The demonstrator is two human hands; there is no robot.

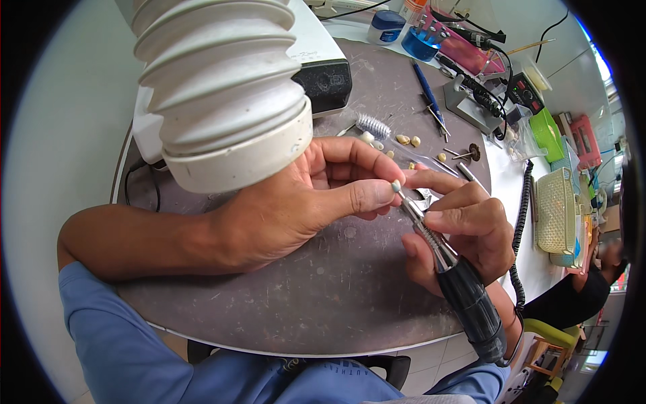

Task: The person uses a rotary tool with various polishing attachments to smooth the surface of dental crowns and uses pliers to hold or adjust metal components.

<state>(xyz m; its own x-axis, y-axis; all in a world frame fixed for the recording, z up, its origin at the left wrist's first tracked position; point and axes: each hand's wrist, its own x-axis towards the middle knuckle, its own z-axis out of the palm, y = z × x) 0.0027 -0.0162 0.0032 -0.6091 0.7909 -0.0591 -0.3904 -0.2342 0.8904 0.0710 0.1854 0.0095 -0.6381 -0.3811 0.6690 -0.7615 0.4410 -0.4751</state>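
Between its thumb and forefinger my left hand pinches a small whitish tooth-shaped piece, seemingly a dental crown. My right hand grips a rotary handpiece with a black body and silver nose, slanting up to the left. Its tip meets the crown or lies right at it; the exact contact is too small to tell. Beyond the fingers lie several loose tooth-shaped pieces and a bristle brush. A round brown wheel brush on a metal shank rests farther right.
A wide white corrugated hose hangs over my left wrist. At the back stand a blue bur holder and a blue-lidded jar. To the right are a tool stand, a coiled black cord, a cream basket and another person.
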